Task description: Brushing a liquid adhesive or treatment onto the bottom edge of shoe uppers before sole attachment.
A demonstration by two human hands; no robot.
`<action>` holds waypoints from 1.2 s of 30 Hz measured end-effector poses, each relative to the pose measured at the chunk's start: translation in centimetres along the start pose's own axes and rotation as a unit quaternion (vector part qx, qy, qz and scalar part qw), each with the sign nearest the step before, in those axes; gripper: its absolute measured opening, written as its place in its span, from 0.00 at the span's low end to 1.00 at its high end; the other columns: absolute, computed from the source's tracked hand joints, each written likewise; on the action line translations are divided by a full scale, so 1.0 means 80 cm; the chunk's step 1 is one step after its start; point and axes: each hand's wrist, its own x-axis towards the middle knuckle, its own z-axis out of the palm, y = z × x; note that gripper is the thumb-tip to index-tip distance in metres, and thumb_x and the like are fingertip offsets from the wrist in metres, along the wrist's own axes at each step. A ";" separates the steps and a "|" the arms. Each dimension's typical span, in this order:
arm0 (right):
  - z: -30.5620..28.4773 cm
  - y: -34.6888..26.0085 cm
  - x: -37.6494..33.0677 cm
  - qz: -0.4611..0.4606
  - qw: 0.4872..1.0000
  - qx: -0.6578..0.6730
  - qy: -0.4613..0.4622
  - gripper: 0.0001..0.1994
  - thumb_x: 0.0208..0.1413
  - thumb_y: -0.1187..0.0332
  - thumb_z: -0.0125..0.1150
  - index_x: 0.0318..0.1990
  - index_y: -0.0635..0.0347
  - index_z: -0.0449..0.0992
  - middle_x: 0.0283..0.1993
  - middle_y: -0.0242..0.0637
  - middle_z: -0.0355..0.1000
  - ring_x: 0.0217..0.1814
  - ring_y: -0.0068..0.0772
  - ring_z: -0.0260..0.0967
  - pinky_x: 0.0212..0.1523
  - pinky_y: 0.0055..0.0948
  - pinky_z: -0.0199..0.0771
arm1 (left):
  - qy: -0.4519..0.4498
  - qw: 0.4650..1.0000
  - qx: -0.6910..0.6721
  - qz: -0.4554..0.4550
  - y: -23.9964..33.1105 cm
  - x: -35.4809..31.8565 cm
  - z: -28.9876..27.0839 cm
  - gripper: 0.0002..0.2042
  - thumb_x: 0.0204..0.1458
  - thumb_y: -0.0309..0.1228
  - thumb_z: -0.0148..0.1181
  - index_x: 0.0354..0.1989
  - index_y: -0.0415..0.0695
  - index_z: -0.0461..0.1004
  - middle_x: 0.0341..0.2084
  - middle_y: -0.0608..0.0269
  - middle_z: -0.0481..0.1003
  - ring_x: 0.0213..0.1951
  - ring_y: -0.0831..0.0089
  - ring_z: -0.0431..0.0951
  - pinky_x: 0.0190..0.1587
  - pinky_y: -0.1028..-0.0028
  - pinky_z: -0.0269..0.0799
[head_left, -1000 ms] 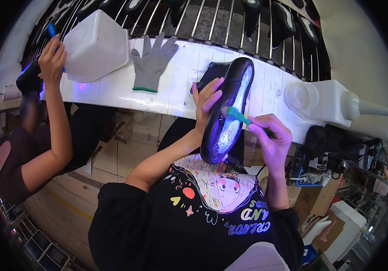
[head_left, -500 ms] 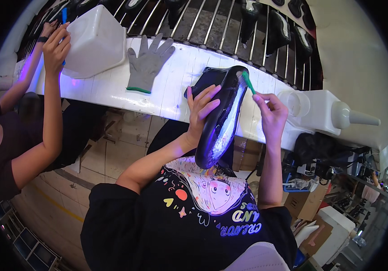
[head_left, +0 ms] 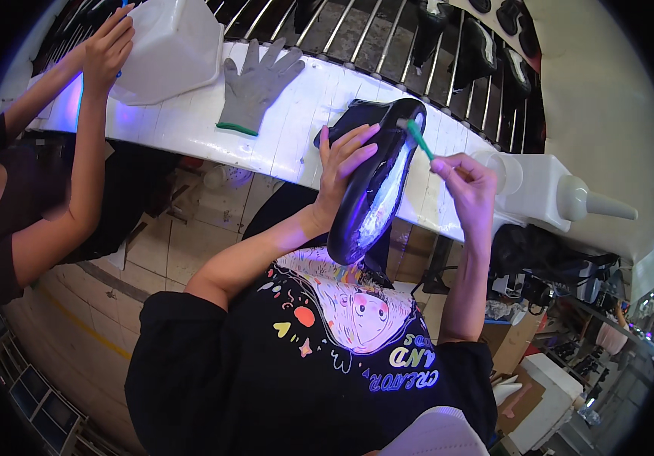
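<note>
1. My left hand [head_left: 342,171] wraps around the side of a black shoe sole [head_left: 376,186], fingers spread along its edge, holding it up tilted, toe end toward the white bench [head_left: 296,129].
2. The sole sits between my two hands, its upper end over the bench edge and its lower end hanging above my chest; its inner face shines pale under violet light.
3. My right hand [head_left: 468,186] is pinched shut on a small green brush [head_left: 418,140], whose tip touches the top end of the sole.
4. A grey glove [head_left: 255,87] lies flat on the bench, well to the left of the sole.
5. A white bottle with a pointed nozzle [head_left: 563,197] lies on its side just right of my right hand.
6. At far left another person's hand [head_left: 106,45] rests on a white tub [head_left: 171,49] on the same bench.
</note>
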 end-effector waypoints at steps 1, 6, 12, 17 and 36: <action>0.002 -0.001 -0.008 0.002 1.000 0.024 -0.017 0.08 0.50 0.69 0.67 0.31 0.67 0.79 0.17 0.18 0.62 0.18 0.08 0.44 0.19 0.16 0.39 | 0.003 1.000 0.001 -0.001 0.000 0.001 0.001 0.28 0.47 0.33 0.63 0.57 0.49 0.59 0.58 0.51 0.64 0.59 0.54 0.65 0.64 0.42 0.29; 0.010 -0.022 -0.045 -0.045 0.997 0.053 -0.039 0.05 0.48 0.76 0.67 0.33 0.66 0.80 0.25 0.26 0.70 0.21 0.10 0.51 0.21 0.16 0.47 | 0.000 1.000 -0.006 -0.011 0.010 0.015 -0.005 0.31 0.45 0.32 0.65 0.58 0.49 0.58 0.57 0.54 0.65 0.59 0.57 0.66 0.64 0.43 0.30; 0.015 -0.059 -0.068 -0.139 0.988 -0.003 -0.065 0.06 0.45 0.79 0.67 0.33 0.69 0.79 0.27 0.36 0.74 0.29 0.21 0.69 0.31 0.20 0.65 | -0.036 0.999 0.016 -0.024 0.024 0.031 -0.020 0.30 0.48 0.38 0.62 0.59 0.50 0.58 0.56 0.58 0.66 0.58 0.62 0.66 0.64 0.44 0.29; 0.013 -0.080 -0.083 -0.199 0.976 -0.035 -0.086 0.07 0.44 0.81 0.67 0.33 0.69 0.79 0.30 0.38 0.75 0.30 0.23 0.72 0.29 0.19 0.68 | -0.083 0.995 0.034 -0.035 0.035 0.046 -0.031 0.29 0.49 0.42 0.59 0.60 0.50 0.58 0.55 0.59 0.67 0.57 0.63 0.66 0.63 0.42 0.28; -0.028 -0.130 -0.029 -0.420 0.884 -0.204 0.024 0.10 0.40 0.76 0.70 0.33 0.61 0.79 0.28 0.34 0.74 0.26 0.30 0.72 0.25 0.25 0.70 | -0.540 0.798 -0.248 -0.105 0.023 0.157 -0.056 0.34 0.31 0.42 0.76 0.49 0.42 0.71 0.42 0.55 0.76 0.46 0.63 0.75 0.51 0.73 0.68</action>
